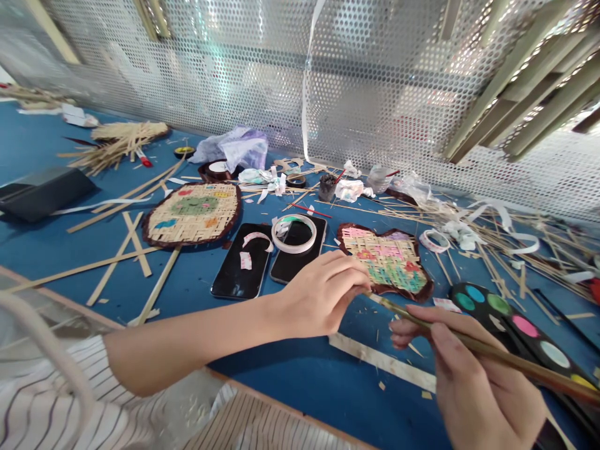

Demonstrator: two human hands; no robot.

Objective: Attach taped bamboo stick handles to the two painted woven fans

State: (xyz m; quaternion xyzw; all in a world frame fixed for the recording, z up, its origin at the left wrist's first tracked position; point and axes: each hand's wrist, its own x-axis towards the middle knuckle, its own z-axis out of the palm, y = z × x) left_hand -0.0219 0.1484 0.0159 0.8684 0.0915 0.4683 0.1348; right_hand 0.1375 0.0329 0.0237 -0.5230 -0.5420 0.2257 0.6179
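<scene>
The right hand (473, 387) was clamped on a long-handled brush (539, 372); its light, stiff shaft was best held mid-length. The left hand (323, 297), fingers curled together, was held just beside a painted woven bamboo mat (387, 262) on the blue counter (300, 400); any pinch could not be determined. The light mat was best taken by its dark rim.

Long wooden paintbrush (487, 348), slanting, pinched between fingers (419, 310)
</scene>
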